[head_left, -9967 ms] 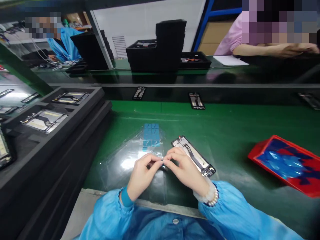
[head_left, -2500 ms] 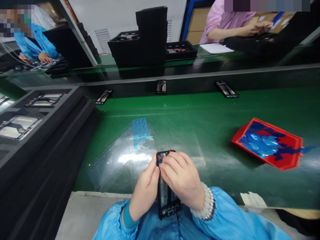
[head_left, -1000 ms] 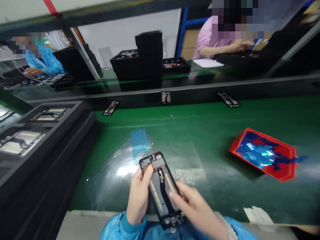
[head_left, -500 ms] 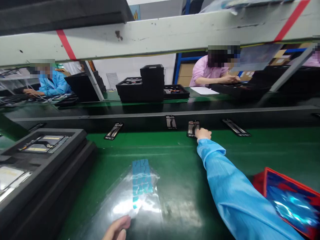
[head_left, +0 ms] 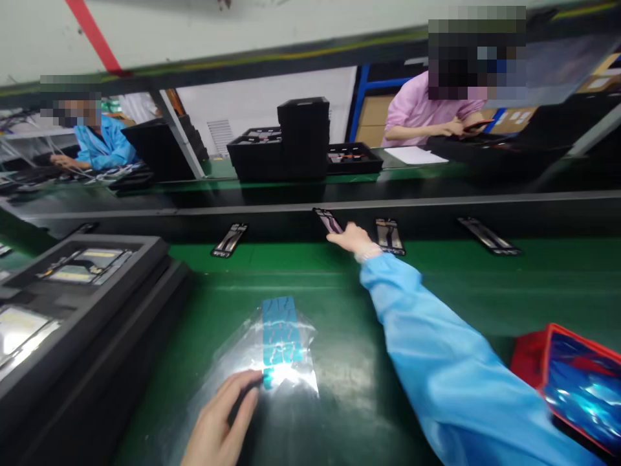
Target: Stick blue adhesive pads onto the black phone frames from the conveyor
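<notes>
My right hand [head_left: 354,238], in a blue sleeve, reaches to the far side of the green bench. Its fingers are closed on the near end of a phone screen panel [head_left: 328,221], which is tilted against the dark ledge. Just right of that hand another phone screen panel [head_left: 389,236] leans on the ledge. In the lower middle lies a clear plastic film [head_left: 233,359] bearing a sheet of blue stickers [head_left: 281,327]. My left hand [head_left: 223,414] is over the film, thumb and forefinger apart, the forefinger tip at the lowest blue sticker.
More phone screen panels lean on the ledge, one at left [head_left: 229,240], one at right [head_left: 489,236]. Black foam trays [head_left: 145,259] with panels are stacked at left. A red bin [head_left: 531,356] holds shiny blue pieces. Two co-workers sit across the bench behind black boxes [head_left: 303,139].
My right hand has moved left from one phone screen panel to its neighbour, which has tilted in its grip. My left hand has come forward to the blue stickers. The view has shifted downward.
</notes>
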Tool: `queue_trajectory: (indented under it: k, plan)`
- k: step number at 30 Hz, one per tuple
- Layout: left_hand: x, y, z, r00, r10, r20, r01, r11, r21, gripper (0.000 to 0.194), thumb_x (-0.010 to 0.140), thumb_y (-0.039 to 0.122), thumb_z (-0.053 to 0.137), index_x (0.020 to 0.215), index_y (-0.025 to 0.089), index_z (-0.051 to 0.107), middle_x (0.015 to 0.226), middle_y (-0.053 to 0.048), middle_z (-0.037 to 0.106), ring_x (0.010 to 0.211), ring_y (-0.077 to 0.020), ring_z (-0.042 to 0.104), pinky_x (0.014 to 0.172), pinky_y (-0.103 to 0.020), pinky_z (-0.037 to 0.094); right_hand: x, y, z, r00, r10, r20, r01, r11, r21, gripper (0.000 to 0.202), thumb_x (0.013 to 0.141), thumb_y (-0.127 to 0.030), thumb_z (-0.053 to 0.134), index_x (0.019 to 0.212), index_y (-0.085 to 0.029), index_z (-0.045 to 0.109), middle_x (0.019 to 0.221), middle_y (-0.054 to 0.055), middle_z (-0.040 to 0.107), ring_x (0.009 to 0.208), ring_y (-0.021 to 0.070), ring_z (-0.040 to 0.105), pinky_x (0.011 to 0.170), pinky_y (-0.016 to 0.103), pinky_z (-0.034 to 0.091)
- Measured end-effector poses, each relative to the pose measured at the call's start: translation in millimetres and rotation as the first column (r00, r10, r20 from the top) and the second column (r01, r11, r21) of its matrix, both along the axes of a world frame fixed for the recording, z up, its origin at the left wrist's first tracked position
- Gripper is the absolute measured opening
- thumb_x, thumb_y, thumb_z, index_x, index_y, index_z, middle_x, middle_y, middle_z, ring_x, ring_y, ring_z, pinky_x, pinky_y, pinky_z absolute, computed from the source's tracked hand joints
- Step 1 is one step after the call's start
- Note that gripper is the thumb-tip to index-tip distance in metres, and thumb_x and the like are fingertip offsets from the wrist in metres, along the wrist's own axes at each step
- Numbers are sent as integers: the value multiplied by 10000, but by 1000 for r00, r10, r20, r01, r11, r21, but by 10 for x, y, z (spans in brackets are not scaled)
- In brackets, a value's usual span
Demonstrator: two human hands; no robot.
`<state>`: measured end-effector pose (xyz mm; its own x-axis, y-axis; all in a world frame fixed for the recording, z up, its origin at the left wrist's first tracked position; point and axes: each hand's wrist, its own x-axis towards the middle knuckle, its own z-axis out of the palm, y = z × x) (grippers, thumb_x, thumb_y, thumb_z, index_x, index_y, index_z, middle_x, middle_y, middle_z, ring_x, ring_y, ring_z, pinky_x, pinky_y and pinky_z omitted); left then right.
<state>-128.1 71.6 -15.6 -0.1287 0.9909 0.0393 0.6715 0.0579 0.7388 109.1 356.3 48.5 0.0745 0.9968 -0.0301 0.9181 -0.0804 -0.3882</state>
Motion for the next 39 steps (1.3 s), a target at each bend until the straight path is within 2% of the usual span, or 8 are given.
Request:
queue_trajectory:
  k: [3,5,8,11,17,22,29,39]
  plan:
    - [-109,136,115,992,-88,-85,87,996,-12,251,858,348,493,1040,264,643,1095,-37,674,1038,-210,613,921,-318,468,302,-940,-218,973,230,29,-231,972,36,713,694,-476,624,1267,-99,430,1069,133,584,999,287,548,820,356,450]
    - [-138,221,120,982,-139,-125,141,990,0,258,869,321,475,1068,249,622,1108,-48,661,1051,-209,597,935,-341,453,525,-1662,-458,922,354,159,-384,892,240,798,723,-538,550,1337,-76,332,1074,159,573,970,314,540,776,404,463]
    - [-115,303,50,955,-234,-180,241,970,21,316,836,316,536,1135,231,588,1170,-70,629,1113,-220,555,982,-374,413,768,-2542,-796,914,320,250,-387,874,294,773,781,-578,455,1355,-82,302,1037,171,579,899,315,555,685,404,485]
    - [-46,350,-34,911,-338,-236,341,940,-29,539,779,396,612,1266,198,492,1350,-112,499,1286,-259,399,1065,-421,314,800,-2955,-951,922,281,268,-356,887,295,745,815,-600,397,1348,-88,310,1047,182,566,894,321,551,685,422,487]
    - [-59,422,-81,856,-432,-284,419,901,-110,827,668,530,679,1369,215,372,1466,-117,329,1379,-297,198,1103,-473,198,445,-2803,-601,843,519,140,-529,755,388,417,873,-436,462,1165,-139,490,1071,144,572,993,275,506,813,401,453]
    - [-173,391,-112,866,-409,-288,404,911,-81,553,714,437,682,1220,260,549,1373,-58,489,1344,-282,303,1096,-478,199,-175,-2458,-365,651,759,19,-726,615,306,208,919,-220,411,884,-179,612,844,59,628,835,189,523,763,320,438]
    - [-130,436,-169,917,-310,-252,322,947,7,304,700,269,719,991,225,642,1110,-59,659,1207,-262,474,1047,-443,291,-859,-2031,-389,575,796,189,-818,565,107,227,911,-225,431,936,-172,650,888,72,633,888,202,518,786,307,415]
    - [-145,514,-214,951,-283,-125,292,955,56,63,702,214,669,739,171,643,901,-82,646,976,-255,547,905,-405,411,-1174,-2022,-264,497,854,150,-864,503,-1,198,815,-50,482,868,-103,665,918,134,655,904,243,551,743,331,423]
